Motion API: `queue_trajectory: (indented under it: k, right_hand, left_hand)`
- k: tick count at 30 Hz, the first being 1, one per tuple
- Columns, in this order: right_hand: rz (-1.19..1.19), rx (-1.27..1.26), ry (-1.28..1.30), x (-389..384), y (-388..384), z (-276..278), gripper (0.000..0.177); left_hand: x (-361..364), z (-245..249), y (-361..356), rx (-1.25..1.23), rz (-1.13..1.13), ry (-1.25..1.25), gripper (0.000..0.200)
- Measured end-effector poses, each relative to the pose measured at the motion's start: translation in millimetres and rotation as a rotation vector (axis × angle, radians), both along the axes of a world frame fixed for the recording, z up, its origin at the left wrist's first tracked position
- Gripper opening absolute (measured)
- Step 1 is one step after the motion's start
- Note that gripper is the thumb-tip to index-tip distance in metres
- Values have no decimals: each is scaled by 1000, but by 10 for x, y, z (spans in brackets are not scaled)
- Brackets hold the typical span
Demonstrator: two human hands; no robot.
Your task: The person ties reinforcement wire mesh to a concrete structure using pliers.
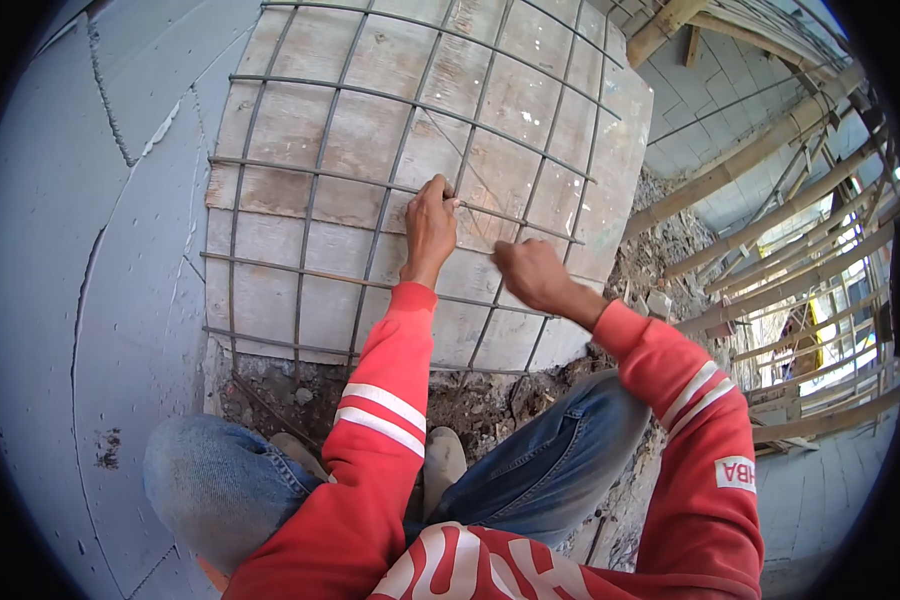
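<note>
A grid of thin steel reinforcing bars (360, 92) lies over worn, paint-spotted boards (270, 230). My left hand (431, 228) is closed, its fingertips pinched at a bar crossing near the middle of the grid. To its right, my right hand (538, 272) is curled into a fist just above the bars, knuckles toward me. A thin wire (478, 175) curves across the boards and runs down toward that fist. The exact grip inside both sets of fingers is partly hidden.
A grey block wall (40, 250) rises close on my left. Rubble and soil (660, 225) border the boards on the right and in front of my feet. Bamboo poles (740, 180) form a framework at the right. My knees bend beside the grid's near edge.
</note>
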State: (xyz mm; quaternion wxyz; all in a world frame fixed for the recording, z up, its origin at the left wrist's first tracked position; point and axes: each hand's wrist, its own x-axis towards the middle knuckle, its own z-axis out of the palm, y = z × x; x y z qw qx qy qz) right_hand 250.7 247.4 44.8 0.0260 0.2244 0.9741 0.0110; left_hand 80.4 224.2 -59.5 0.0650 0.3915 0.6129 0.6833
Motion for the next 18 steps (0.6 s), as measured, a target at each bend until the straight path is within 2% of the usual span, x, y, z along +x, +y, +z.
queue_trajectory:
  k: [2,6,7,9,11,12,14,17,18]
  right_hand:
    - [55,-37,-13,-261,-70,51,18]
    - [162,235,109,-638,52,570,18]
    - [131,216,170,-583,145,537,19]
    - [1,103,-176,-41,629,-51,18]
    - [-15,148,-195,186,558,-290,19]
    - [85,87,-135,158,448,-275,19]
    - [-26,116,-190,-131,-16,30,18]
    - [-40,243,-170,-317,-8,440,18]
    - [51,278,-95,-356,43,607,15]
  left_hand:
    - [4,-36,26,6,28,11,15]
    - [14,-24,-7,31,38,11,15]
    - [18,-30,-12,13,44,11,14]
    - [8,14,10,22,33,34,14]
    - [-14,-5,0,-13,-4,2,15]
    - [-63,54,29,18,21,5,15]
    - [-26,-5,-12,-6,7,-4,15]
    - [-15,2,-33,15,-26,-22,13]
    - [-18,22,-35,45,-24,-16,12]
